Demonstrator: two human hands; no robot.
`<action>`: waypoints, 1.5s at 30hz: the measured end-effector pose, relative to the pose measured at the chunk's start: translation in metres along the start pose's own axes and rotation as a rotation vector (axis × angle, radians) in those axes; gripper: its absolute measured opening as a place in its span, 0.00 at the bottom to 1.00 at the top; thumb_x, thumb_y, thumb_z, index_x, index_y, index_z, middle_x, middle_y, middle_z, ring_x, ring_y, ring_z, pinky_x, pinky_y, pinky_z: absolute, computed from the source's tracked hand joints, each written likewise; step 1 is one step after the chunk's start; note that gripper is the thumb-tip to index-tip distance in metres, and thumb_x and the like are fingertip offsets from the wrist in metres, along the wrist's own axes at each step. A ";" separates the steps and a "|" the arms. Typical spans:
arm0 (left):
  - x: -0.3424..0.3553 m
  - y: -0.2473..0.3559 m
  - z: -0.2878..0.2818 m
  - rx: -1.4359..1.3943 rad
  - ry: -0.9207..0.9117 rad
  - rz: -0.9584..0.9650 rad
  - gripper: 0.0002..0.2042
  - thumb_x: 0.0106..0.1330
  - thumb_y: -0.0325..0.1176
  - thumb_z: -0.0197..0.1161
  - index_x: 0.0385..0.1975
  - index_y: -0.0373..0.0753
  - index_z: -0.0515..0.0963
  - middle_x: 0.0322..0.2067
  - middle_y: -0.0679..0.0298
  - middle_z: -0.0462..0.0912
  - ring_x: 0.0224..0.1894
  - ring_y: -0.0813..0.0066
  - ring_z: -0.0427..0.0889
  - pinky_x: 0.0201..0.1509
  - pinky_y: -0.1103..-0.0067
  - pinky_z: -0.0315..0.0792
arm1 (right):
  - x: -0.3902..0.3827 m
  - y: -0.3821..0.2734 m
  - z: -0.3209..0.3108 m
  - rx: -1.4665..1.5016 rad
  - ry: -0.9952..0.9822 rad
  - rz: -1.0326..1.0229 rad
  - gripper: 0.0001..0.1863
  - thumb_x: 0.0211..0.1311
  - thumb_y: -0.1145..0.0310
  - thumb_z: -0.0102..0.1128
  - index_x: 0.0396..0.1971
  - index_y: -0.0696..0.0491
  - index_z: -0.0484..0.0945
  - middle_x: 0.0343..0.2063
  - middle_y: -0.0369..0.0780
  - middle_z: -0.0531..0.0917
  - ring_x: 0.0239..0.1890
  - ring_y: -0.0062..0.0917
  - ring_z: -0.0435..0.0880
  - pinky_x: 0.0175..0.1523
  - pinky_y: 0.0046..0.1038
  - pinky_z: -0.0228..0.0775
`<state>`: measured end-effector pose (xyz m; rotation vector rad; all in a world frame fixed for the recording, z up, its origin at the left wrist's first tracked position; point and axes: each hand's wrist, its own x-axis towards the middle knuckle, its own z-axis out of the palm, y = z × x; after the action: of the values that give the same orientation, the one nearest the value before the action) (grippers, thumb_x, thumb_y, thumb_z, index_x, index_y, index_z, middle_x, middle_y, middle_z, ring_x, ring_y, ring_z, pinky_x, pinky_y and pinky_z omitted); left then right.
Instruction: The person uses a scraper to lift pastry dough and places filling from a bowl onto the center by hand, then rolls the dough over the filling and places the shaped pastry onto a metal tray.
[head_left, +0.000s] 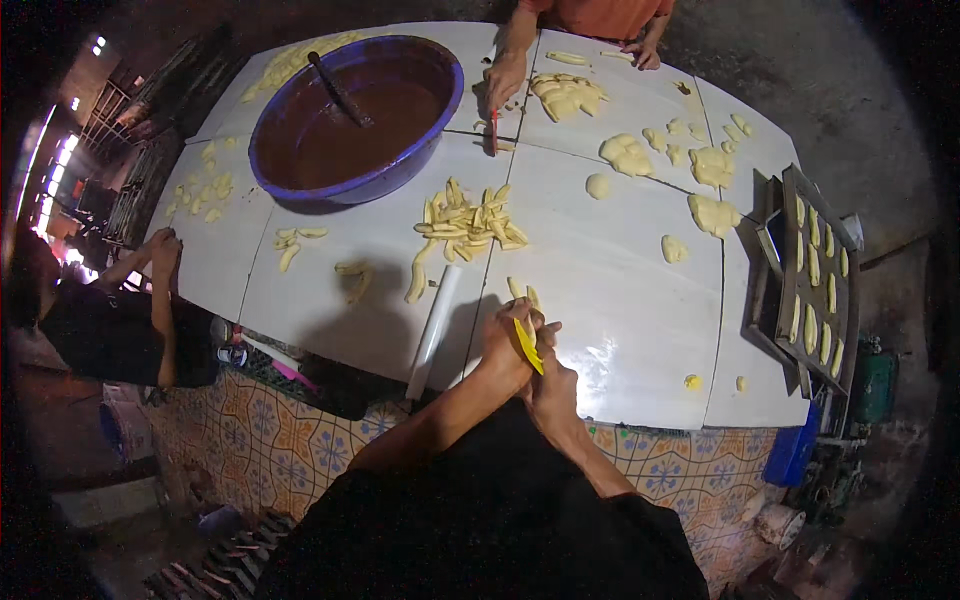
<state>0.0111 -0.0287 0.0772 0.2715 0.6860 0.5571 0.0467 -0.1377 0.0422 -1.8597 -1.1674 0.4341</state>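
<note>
My two hands meet close together at the near side of the white tiled table. The left hand [505, 345] is closed, with its fingers curled; what lies inside it is hidden. My right hand [552, 388] is closed against it, around one end of a flat, yellow, blade-shaped tool [529, 347]. Just beyond my fingers lie pale yellow banana strips [521, 291]. A larger pile of banana strips [468, 222] lies farther off, left of centre. Beside my left forearm a white rolling rod [434, 332] rests on the table's near edge.
A purple basin [440, 140] of brown filling holds a dark-handled utensil [338, 88]. Dough pieces [626, 154] lie scattered right. A tilted tray [838, 300] carries shaped dough at the right edge. Across the table another person's hand [507, 78] holds a red knife [492, 132]; someone's hands [163, 248] show left.
</note>
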 end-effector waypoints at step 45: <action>0.068 0.029 -0.050 0.685 0.154 0.217 0.26 0.60 0.36 0.56 0.56 0.29 0.64 0.42 0.56 0.75 0.46 0.71 0.72 0.52 0.76 0.65 | 0.028 0.023 -0.036 0.380 0.096 0.503 0.17 0.65 0.69 0.45 0.51 0.62 0.70 0.33 0.51 0.80 0.36 0.28 0.80 0.40 0.31 0.72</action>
<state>0.0101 0.0365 0.0166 0.9591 0.9930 0.5373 0.0973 -0.1360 0.0482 -1.7943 -0.4952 0.7771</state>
